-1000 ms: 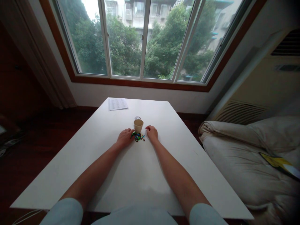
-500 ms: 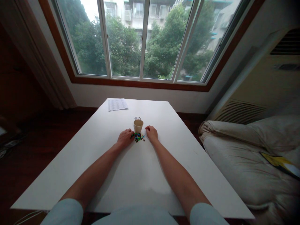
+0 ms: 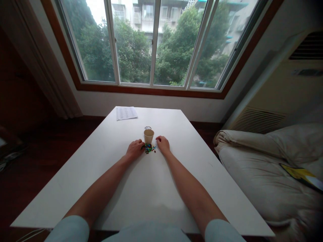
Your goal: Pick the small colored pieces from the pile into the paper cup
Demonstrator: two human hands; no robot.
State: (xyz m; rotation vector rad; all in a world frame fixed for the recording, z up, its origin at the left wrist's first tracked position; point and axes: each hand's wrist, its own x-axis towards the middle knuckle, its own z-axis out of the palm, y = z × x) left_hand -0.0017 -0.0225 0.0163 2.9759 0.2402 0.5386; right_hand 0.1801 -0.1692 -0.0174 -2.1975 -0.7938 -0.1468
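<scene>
A small pile of coloured beads lies on the white table, just in front of a tan paper cup that stands upright. My left hand rests on the table at the left edge of the pile, fingers curled and touching the beads. My right hand rests to the right of the pile, fingers curled under; whether they hold anything is hidden. Behind the cup lies a small dark ring-like object.
A printed sheet of paper lies at the table's far left corner. A sofa with light cushions stands right of the table, with a yellow item on it. A large window fills the far wall; dark wood floor lies to the left.
Both hands have stayed beside the bead pile; the view has shifted only slightly.
</scene>
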